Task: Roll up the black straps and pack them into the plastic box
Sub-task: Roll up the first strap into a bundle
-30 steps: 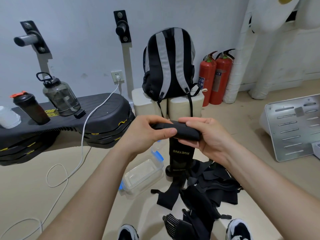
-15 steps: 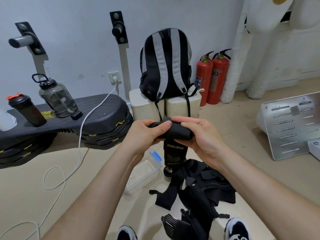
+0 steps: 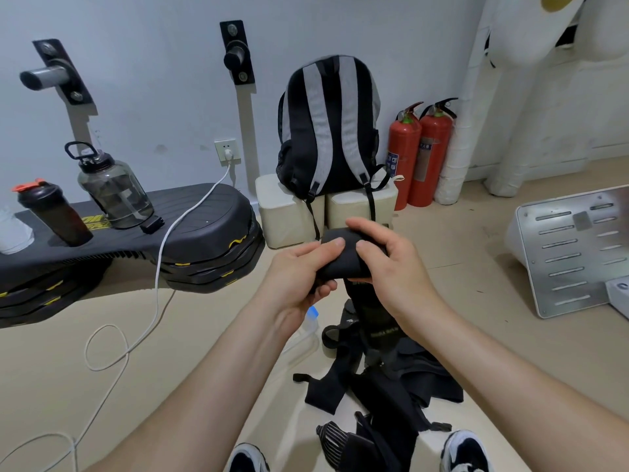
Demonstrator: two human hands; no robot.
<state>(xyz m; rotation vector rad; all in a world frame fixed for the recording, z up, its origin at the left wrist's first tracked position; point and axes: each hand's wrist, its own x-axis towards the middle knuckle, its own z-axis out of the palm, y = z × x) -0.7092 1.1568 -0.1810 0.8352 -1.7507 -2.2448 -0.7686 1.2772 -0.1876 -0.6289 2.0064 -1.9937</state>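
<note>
Up front, we hold a black strap (image 3: 343, 258) in both hands, above the floor and in front of the backpack (image 3: 328, 127). Its upper part is wound into a thick, smooth roll, matte and dark. From the underside of the roll a flat tail hangs straight down, with faint printed lettering we cannot read, and runs into the pile (image 3: 384, 379) of loose black straps on the floor between our 2 shoes.

Our left hand (image 3: 299, 277) is closed on the left end of the roll: thumb pressed on top, fingers curled beneath, palm turned toward the right. Our right hand (image 3: 391, 264) is closed on the right end, index finger arched over the top, thumb on the near face close to the left thumb, wrist bent down. Both forearms reach forward from the lower corners and meet at the roll.

Just below the left hand, the plastic box (image 3: 306, 332) sits on the floor beside the pile; only a clear edge and a blue clip show past our wrist, so we cannot tell what is inside.

A white cable (image 3: 160, 267) trails across the floor at left.
</note>
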